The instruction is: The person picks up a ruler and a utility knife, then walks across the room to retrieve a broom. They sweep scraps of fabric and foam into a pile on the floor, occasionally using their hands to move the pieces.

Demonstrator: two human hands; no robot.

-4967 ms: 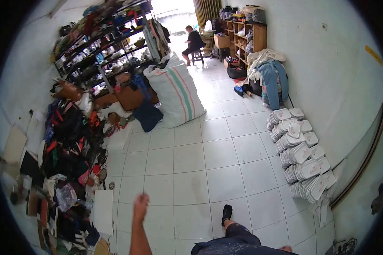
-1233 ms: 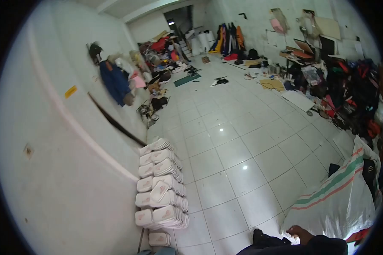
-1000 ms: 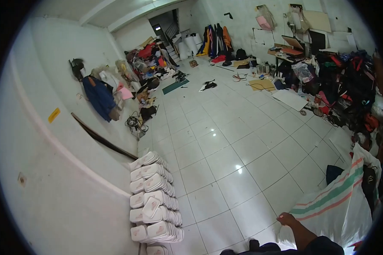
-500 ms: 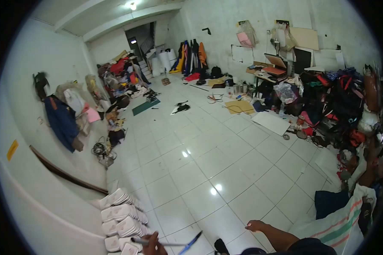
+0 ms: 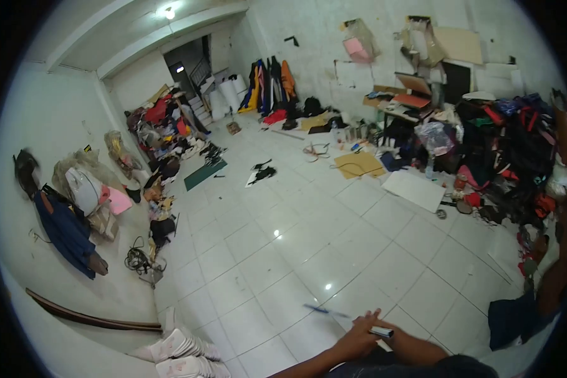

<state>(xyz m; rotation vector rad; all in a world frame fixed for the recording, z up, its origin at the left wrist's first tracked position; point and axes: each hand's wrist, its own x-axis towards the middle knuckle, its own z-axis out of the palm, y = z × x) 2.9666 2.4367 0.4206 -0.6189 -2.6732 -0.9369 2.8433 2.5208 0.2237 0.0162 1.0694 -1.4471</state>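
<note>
My left hand (image 5: 356, 340) is at the bottom centre, closed round a long thin tool. The tool's silvery-grey end (image 5: 382, 331) sticks out on the right of the hand, and its thin blue end (image 5: 324, 310) points left, smeared by motion. My right hand (image 5: 384, 343) comes in from the lower right and meets the left one, mostly hidden behind it. Its fingers cannot be made out clearly. Stacks of white, flat, round-ended pieces (image 5: 186, 349) stand on the floor at the lower left, apart from both hands.
Heaps of bags and fabric (image 5: 504, 148) line the right wall, with a white board (image 5: 414, 190) on the floor before them. More piled goods (image 5: 167, 120) lie at the far left. A green mat (image 5: 205, 174) and black scraps (image 5: 262, 174) lie on the tiles.
My left hand has moved right with the tool, from beside the white stacks to my right hand. The view has shifted, so the stacks sit lower and the striped sack is out of sight.
</note>
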